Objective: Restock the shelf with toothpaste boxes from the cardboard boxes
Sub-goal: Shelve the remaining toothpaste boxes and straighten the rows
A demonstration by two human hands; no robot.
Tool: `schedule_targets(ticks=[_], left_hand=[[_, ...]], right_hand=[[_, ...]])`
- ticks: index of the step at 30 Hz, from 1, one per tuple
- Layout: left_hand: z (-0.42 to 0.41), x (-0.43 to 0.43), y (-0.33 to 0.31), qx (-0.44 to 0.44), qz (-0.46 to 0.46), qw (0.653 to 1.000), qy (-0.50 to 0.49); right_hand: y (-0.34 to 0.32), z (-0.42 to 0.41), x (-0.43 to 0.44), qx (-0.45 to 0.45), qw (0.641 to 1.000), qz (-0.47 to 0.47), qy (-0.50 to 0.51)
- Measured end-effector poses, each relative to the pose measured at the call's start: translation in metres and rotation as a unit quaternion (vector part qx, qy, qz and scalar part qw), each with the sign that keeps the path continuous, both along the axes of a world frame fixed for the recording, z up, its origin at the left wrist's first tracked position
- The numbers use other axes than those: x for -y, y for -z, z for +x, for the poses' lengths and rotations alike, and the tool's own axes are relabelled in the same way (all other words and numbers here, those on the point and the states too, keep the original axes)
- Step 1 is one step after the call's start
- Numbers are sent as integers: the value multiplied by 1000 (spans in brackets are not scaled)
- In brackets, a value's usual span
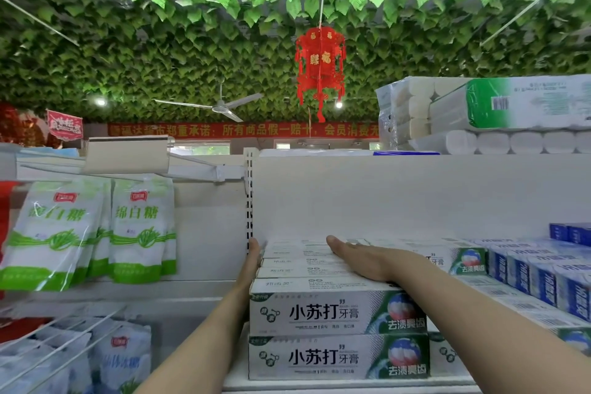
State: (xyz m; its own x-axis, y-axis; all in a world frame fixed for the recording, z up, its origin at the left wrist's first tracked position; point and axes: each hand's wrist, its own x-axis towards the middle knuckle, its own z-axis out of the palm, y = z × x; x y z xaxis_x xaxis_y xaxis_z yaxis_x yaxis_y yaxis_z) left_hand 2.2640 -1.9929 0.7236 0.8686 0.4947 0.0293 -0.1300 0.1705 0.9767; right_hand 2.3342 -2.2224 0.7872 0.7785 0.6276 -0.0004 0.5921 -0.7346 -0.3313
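Note:
A block of white-and-green toothpaste boxes point(335, 313) stands two layers high on the white shelf point(351, 385), several rows deep. My left hand point(252, 257) lies flat with straight fingers against the block's left side, near the shelf upright. My right hand point(361, 257) rests palm down with straight fingers on top of the upper layer. No cardboard box is in view.
More green-white toothpaste boxes point(460, 259) and blue toothpaste boxes point(543, 281) fill the shelf to the right. Sugar bags point(137, 227) hang in the left bay beyond the slotted upright point(249, 201). Toilet paper packs point(479, 115) sit on top of the shelf unit.

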Motion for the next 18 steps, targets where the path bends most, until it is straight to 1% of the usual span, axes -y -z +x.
schedule_targets(ticks=[3,4,5,11,13,16,17,18], left_hand=[[-18,16,-4,8,-28,1000,7],[-22,16,-4,8,-3,1000,-10],[-23,18,-4,5,-4,1000,2],[-26,30,-9,1,-70,997,29],[-27,28,-6,-9,-72,997,13],[-28,21,-1,6,-109,994,-8],[-35,25,-4,5,-110,994,-9],[-44,33,-10,3,-91,996,-9]], right_hand=[[-3,-9,1,-6,1000,-2,-11],[-4,-11,1,-10,1000,-4,-12],[-3,-11,1,-13,1000,-3,-11],[-3,-13,2,3,1000,4,11],[-5,-17,2,11,1000,5,18],[-9,-27,4,22,999,15,19],[-10,-30,6,24,999,24,16],[-13,-34,8,26,999,35,13]])
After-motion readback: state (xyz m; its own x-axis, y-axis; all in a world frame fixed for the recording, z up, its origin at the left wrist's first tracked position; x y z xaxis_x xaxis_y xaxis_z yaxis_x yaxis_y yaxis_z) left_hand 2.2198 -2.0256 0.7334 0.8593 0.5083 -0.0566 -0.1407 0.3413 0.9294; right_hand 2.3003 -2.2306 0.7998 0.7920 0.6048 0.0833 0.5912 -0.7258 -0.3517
